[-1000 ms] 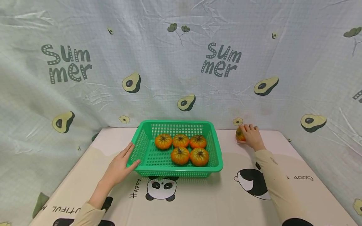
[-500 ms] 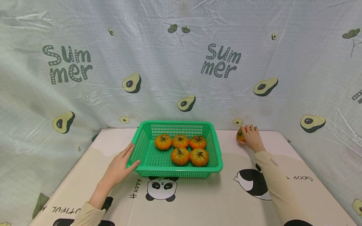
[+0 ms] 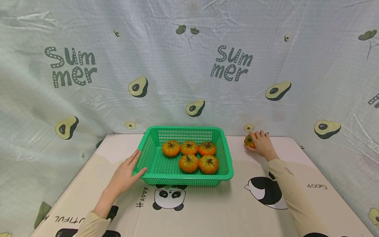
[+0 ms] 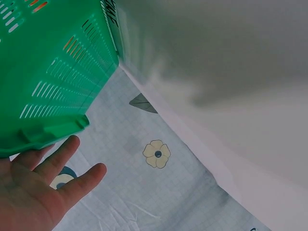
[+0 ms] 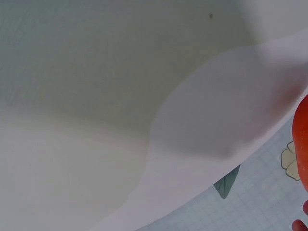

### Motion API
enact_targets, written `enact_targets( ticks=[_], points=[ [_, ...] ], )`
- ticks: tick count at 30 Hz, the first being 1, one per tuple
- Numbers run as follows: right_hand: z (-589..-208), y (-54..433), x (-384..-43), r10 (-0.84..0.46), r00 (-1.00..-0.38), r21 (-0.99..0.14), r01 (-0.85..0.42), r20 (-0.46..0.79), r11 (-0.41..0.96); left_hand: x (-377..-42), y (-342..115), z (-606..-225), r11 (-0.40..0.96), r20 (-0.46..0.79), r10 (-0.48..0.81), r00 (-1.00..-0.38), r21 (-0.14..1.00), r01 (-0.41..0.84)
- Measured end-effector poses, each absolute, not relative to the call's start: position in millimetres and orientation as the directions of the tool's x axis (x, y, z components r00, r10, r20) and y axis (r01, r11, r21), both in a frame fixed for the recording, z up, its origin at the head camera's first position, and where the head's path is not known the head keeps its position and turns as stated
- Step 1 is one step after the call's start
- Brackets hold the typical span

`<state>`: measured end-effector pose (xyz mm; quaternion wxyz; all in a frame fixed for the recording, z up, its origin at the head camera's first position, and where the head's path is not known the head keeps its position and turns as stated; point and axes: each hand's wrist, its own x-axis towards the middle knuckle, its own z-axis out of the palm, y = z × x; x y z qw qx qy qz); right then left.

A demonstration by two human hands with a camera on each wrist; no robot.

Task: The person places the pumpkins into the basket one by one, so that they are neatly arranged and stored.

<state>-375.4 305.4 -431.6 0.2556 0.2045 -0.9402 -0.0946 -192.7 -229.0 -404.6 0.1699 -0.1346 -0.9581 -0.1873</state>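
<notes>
My left hand [image 3: 125, 174] lies at the left side of a green plastic basket [image 3: 186, 177], fingers stretched along its rim and thumb at the near left corner. In the left wrist view, the straight fingers [image 4: 60, 161] touch the rim from outside. Several small orange-green pumpkins sit inside the basket, among them a front pumpkin [image 3: 188, 163] and a back left pumpkin [image 3: 171, 148]. Near the table's back edge on the right, my right hand [image 3: 262, 144] grips another pumpkin [image 3: 248, 141], partly hidden by the fingers. Its red-orange side shows at the right wrist view's edge.
The basket stands mid-table on a pale printed tablecloth [image 3: 207, 210] with a panda drawing [image 3: 168, 198]. Behind the table's back edge hangs a light curtain [image 3: 165, 105] printed with avocados and lettering. More curtain closes in both sides.
My right hand has shifted slightly left with the pumpkin, which now shows a little farther left. The left hand and the basket have stayed in place.
</notes>
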Motion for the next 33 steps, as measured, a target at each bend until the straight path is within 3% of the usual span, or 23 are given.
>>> enact_targets(
  ticks=[13, 17, 27, 33],
  points=[
    [-423, 298, -366, -0.465, -0.771, 0.233, -0.402, 0.435, 0.885, -193, -229, -402, 0.895, 0.38, 0.196, -0.904, 0.307, 0.323],
    [-421, 297, -360, -0.461, -0.76, 0.182, -0.427, 0.459, 0.886, -193, -229, -403, 0.897, 0.388, 0.199, -0.9, 0.298, 0.327],
    [-398, 286, -337, -0.366, -0.808, 0.018, -0.404, 0.461, 0.915, -191, -228, -404, 0.898, 0.386, 0.193, -0.902, 0.301, 0.321],
    [-389, 276, -328, -0.388, -0.763, -0.005, -0.456, 0.517, 0.89, -190, -228, -402, 0.901, 0.382, 0.192, -0.904, 0.297, 0.317]
  ],
)
